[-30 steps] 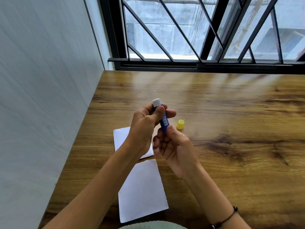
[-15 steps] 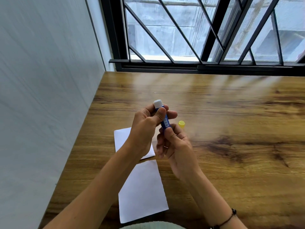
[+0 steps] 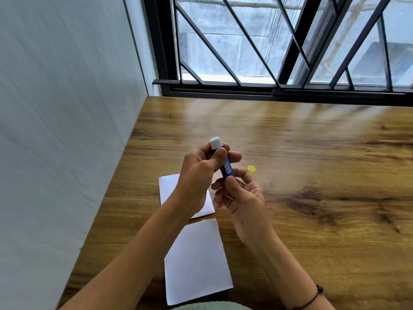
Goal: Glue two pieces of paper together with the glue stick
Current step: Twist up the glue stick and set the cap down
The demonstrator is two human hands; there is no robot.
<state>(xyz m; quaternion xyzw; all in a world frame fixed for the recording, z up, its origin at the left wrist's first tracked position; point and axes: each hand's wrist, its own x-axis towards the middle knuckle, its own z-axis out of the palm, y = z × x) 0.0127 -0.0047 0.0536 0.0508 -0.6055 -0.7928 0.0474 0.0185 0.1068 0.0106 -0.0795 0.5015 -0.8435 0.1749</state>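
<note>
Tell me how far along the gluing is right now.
Done: the yellow cap is off and sits on the table; white glue shows at the glue stick tip. In hand: the left hand grips the barrel while the right hand pinches its base, likely twisting. Left: both papers, far sheet and near sheet, lie apart, apparently unglued.

Two sheets lie on the bench (image 3: 312,220) near its left edge: the near sheet (image 3: 197,265) just before the far sheet (image 3: 169,189), apart by a thin gap. Above the far sheet both hands hold the glue stick (image 3: 225,166), left hand (image 3: 199,175) above, right hand (image 3: 243,198) below. The cap (image 3: 252,169) lies just right of them. A window (image 3: 279,41) stands behind the bench, a wall (image 3: 62,130) to its left.
</note>
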